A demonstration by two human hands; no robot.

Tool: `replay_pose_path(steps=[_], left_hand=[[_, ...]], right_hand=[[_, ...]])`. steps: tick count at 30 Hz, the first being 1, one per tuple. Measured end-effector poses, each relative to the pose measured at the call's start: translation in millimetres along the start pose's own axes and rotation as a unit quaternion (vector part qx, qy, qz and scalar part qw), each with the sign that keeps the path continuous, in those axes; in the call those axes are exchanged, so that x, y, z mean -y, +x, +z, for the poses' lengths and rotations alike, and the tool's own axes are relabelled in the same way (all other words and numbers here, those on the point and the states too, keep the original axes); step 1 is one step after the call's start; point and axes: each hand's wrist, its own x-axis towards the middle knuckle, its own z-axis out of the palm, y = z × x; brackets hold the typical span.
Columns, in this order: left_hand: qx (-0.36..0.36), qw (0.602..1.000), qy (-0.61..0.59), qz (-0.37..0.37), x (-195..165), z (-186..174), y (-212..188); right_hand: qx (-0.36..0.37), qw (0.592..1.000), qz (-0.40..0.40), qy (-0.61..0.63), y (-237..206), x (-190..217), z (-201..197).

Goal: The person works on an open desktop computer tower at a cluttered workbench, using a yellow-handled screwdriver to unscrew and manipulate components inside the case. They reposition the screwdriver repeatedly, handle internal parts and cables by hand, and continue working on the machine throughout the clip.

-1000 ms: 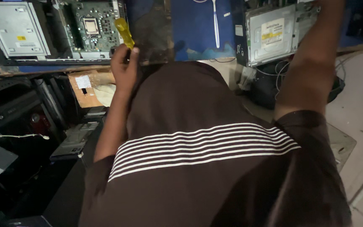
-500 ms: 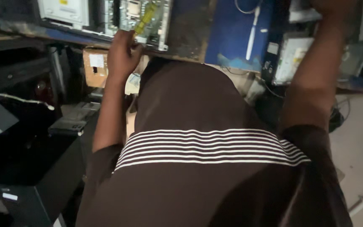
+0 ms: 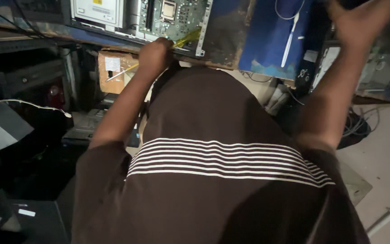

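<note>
My left hand (image 3: 155,55) is closed around a yellow-handled screwdriver (image 3: 188,38) at the front edge of a worn blue bench (image 3: 267,40). The handle sticks out toward a green motherboard (image 3: 174,18) lying on the bench, and the thin shaft (image 3: 119,74) points down to the left. My right hand (image 3: 362,22) is raised at the top right, thumb apart from the fingers, against a dark thing at the frame's edge beside an open computer case (image 3: 375,68). Its fingertips are cut off. My brown shirt with white stripes (image 3: 222,158) fills the lower view.
A metal drive box (image 3: 98,11) sits left of the motherboard. Under the bench are a cardboard box (image 3: 113,70), dark computer cases (image 3: 28,86) and a keyboard (image 3: 84,129). Tangled cables (image 3: 355,129) lie on the pale floor (image 3: 384,167) at the right.
My left hand has dropped from in front of the motherboard to the bench edge, with the screwdriver still in it. The view has shifted, and my right hand has come into the frame.
</note>
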Motion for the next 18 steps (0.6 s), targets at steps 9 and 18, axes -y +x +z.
replay_pose_path(steps=[9, 18], left_hand=[[0.071, 0.996, -0.019, 0.056, -13, 36, 18], [0.146, 0.971, -0.175, 0.074, -74, 76, 38]], right_hand=[[0.036, 0.996, 0.032, 0.074, 19, 137, 63], [0.045, 0.989, 0.005, 0.142, 1, 139, 99]])
